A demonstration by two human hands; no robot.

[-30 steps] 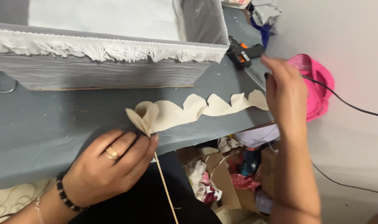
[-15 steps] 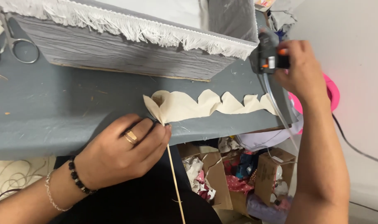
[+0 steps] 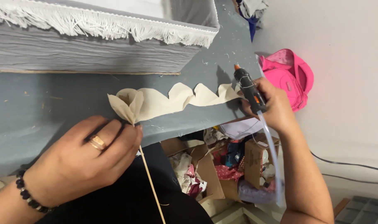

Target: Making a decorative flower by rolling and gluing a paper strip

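The left hand (image 3: 79,159) pinches a thin wooden stick (image 3: 149,182) where cream scalloped fabric (image 3: 172,99) curls into a petal just above its fingertips. The right hand (image 3: 272,103), fingers closed, grips a black glue gun (image 3: 248,87) at the strip's far end on the grey table (image 3: 52,108).

A single head-worn camera looks steeply down and forward from above the person's chest, close over the near edge of the grey worktable (image 3: 52,108). Both hands fill the lower frame, the left hand (image 3: 79,159) nearest the lens, while the fringed grey box (image 3: 93,45) crosses the top. At right it sees past the table's edge to the floor and white wall (image 3: 346,62).
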